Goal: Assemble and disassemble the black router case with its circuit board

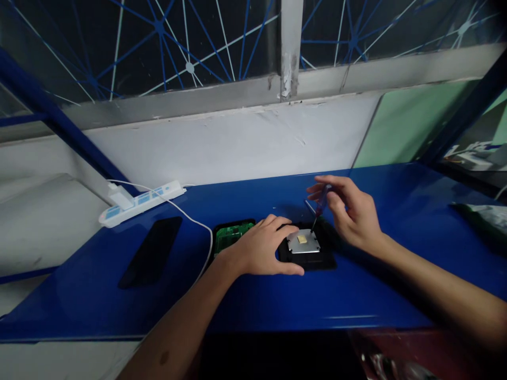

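My right hand (350, 208) grips a screwdriver (322, 200) with a purple, see-through handle. Its shaft slants down, and the tip meets the upper right corner of a silver metal plate (297, 247). A small cream-coloured square pad (302, 239) sits on the plate, which lies in a black plastic housing (327, 259). With fingers spread, my left hand (267, 245) rests across the housing's left side. Partly behind that hand is a black case half holding a green circuit board (227, 237).
A black phone-like slab (150, 252) lies on the blue table (277, 306) at left. Behind it stands a white power strip (142, 203) with a plugged-in adapter; its white cable (190, 215) runs toward my left arm. A dark green and whitish bundle (485, 224) lies far right.
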`<state>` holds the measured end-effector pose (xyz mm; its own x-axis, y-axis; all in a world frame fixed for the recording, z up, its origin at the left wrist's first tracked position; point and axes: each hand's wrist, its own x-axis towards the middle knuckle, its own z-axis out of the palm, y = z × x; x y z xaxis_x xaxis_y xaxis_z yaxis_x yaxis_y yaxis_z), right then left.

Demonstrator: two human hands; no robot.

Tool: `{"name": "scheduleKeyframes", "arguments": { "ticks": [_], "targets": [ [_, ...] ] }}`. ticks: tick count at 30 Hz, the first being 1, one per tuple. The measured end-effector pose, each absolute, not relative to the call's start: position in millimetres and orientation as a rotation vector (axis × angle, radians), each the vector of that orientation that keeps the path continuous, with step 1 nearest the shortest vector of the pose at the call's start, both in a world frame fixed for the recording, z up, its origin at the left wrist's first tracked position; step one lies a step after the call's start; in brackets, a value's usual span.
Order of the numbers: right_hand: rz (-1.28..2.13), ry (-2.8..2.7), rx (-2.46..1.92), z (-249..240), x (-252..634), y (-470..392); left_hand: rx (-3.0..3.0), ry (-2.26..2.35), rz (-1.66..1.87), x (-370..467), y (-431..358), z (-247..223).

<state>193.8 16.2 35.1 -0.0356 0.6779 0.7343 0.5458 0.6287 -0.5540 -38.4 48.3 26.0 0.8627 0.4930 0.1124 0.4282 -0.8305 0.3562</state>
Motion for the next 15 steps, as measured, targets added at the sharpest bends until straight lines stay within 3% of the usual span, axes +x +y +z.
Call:
{"name": "scheduleKeyframes", "arguments": {
  "ticks": [15],
  "targets": [
    [-0.026,-1.729,-1.060,37.6,193.5,19.9,2.729,0.686,0.301,-37.9,47.6,26.1]
  ]
}}
